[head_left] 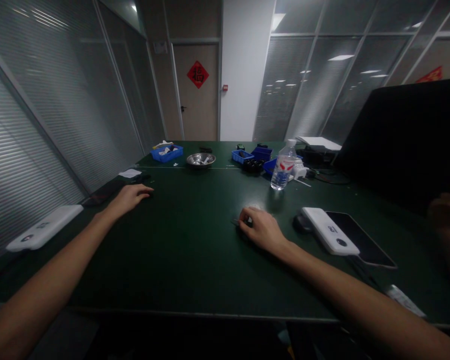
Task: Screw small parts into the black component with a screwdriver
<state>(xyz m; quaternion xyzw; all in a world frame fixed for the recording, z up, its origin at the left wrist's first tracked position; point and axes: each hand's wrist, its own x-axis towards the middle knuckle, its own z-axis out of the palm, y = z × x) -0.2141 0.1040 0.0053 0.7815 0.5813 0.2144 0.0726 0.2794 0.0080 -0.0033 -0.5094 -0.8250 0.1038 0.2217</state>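
On the left side of the dark green table [180, 240], my left hand [129, 197] reaches forward with its fingertips close together. A small dark spot shows at those tips, too dim to name. My right hand [260, 227] rests low over the middle of the table, its fingers curled in. A thin, pale tip pokes out to the left of these fingers and something dark shows between them; the kind of thing cannot be made out. The two hands are well apart. A clear water bottle [283, 167] with a red and white label stands upright beyond my right hand.
White power banks lie left [45, 227] and right [330, 230], the right one beside a dark phone [360, 237] and a black mouse [302, 223]. Further back are a metal bowl [201, 160], blue trays [167, 153] and a dark monitor [405, 145]. Another person's hand [448, 210] shows at far right.
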